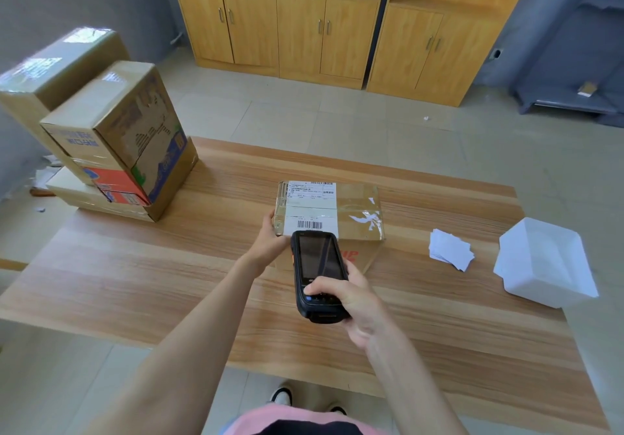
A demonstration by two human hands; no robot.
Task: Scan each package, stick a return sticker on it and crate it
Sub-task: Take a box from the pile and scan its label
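A small taped cardboard package with a white shipping label and barcode sits at the middle of the wooden table. My left hand grips its near left corner. My right hand holds a black handheld scanner, screen up, its head right at the package's near edge below the barcode. A small pile of white stickers lies on the table to the right of the package. A white crate stands at the table's right edge.
Several larger cardboard boxes are stacked at the table's far left corner and beyond it. Wooden cabinets line the back wall. A grey bench stands at the far right. My shoes show under the table's near edge.
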